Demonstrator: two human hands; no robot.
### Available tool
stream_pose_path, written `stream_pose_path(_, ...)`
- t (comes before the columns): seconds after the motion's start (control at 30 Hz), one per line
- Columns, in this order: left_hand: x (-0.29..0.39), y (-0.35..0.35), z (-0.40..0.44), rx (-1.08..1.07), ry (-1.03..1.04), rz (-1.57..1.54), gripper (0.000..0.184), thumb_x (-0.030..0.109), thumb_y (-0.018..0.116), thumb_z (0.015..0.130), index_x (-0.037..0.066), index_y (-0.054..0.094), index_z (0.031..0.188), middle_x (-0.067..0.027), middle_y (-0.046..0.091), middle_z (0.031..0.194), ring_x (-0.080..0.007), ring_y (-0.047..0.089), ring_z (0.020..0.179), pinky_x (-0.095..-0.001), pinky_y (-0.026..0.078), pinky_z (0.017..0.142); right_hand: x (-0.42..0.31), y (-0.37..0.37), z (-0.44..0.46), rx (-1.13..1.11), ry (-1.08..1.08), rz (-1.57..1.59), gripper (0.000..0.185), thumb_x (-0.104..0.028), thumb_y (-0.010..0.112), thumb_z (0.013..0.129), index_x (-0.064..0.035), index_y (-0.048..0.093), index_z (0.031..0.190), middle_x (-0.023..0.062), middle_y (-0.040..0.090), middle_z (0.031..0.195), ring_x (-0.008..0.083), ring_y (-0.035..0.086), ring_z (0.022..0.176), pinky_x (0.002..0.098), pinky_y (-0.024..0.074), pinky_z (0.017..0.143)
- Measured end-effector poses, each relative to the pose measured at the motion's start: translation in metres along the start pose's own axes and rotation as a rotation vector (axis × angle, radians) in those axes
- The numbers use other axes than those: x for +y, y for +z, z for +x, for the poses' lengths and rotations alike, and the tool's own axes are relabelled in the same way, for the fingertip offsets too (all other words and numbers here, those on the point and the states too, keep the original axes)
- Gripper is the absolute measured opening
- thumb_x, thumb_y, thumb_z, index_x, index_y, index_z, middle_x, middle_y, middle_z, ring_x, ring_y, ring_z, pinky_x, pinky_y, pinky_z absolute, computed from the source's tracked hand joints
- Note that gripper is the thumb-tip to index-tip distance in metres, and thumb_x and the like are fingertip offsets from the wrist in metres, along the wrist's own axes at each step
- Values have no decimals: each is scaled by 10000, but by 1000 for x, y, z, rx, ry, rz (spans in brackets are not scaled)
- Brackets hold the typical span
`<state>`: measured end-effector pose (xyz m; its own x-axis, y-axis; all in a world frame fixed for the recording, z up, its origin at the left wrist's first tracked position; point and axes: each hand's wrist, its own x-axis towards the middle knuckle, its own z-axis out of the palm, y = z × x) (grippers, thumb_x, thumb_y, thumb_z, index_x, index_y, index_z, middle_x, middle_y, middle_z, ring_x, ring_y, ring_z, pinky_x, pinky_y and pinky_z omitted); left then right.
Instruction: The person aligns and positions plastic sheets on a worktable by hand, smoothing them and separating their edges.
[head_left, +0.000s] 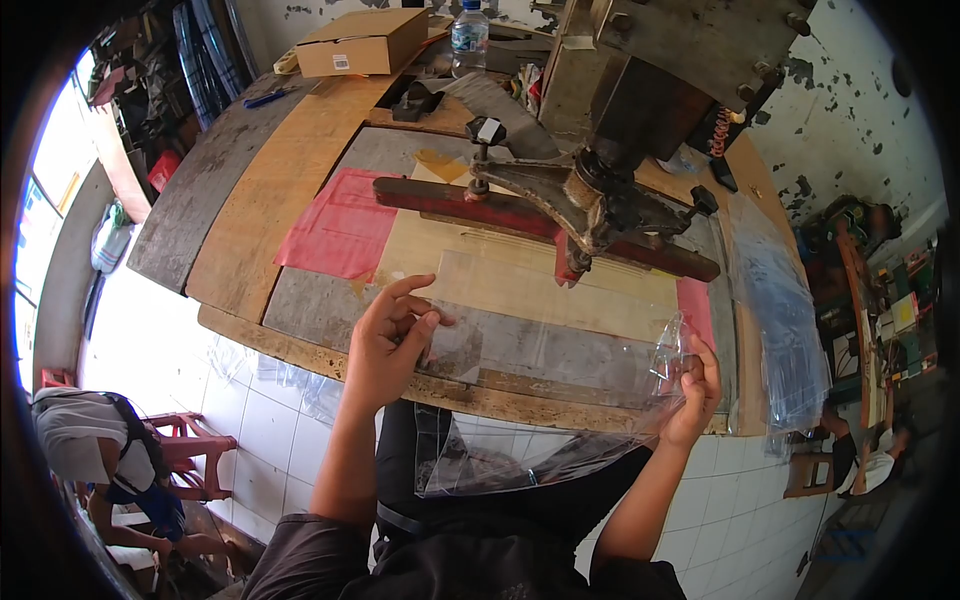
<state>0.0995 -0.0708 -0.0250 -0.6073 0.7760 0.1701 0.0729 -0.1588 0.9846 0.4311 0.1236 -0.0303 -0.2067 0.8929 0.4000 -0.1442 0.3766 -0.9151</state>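
A large clear plastic sheet (540, 462) spans the space between my hands, its lower part sagging over the table's front edge above my lap. My right hand (692, 398) pinches its right side, where the film is bunched and shiny. On the left, my left hand (385, 345) has thumb and curled fingers closed at the sheet's left part, with the index finger raised; the exact grip is hard to see through the transparent film. Beyond both hands, a press head with a red-edged bar (490, 215) stands over a cream board (505, 280) on the grey metal bed (310, 305).
Pink sheeting (340, 225) lies left of the board. Stacked clear plastic sheets (785, 330) drape over the table's right side. A cardboard box (362, 42) and water bottle (469, 38) stand at the back. One person (100, 450) sits lower left; another (870, 460) is far right.
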Motion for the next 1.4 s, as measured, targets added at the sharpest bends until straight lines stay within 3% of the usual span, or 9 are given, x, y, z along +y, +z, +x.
stream_pose_path(0.1, 1, 0, 0, -5, -5, -13, 418, -5, 611, 1050, -10, 537, 1461, -88, 743, 1003, -56, 592, 682, -228, 501, 641, -1, -1, -1, 5, 13, 11, 595, -193, 579, 847, 67, 639, 1379, 68, 695, 1040, 93, 564, 811, 217, 442, 632)
stream_pose_path(0.17, 1, -1, 0, -7, -12, -14, 420, -7, 609, 1048, -11, 535, 1462, -87, 743, 1004, -54, 585, 675, -228, 497, 637, -1, -2, 0, -17, 13, 31, 585, -207, 626, 877, 77, 615, 1389, 81, 678, 879, 142, 629, 799, 260, 485, 697)
stream_pose_path(1.27, 1, -1, -1, -15, -4, 30, 420, -17, 607, 1032, -1, 556, 1448, -68, 748, 1008, -52, 601, 697, -221, 502, 633, -3, 0, -1, 0, 19, -12, 583, -211, 632, 873, 79, 626, 1378, 79, 686, 889, 163, 659, 813, 283, 521, 732)
stream_pose_path(1.4, -1, 0, 0, 34, 9, 111, 452, -26, 641, 990, 8, 586, 1437, -68, 745, 1110, -78, 636, 758, -232, 508, 661, 1, 1, -1, 13, -20, -20, 551, -225, 639, 911, 74, 627, 1373, 89, 703, 949, 171, 675, 822, 280, 512, 703)
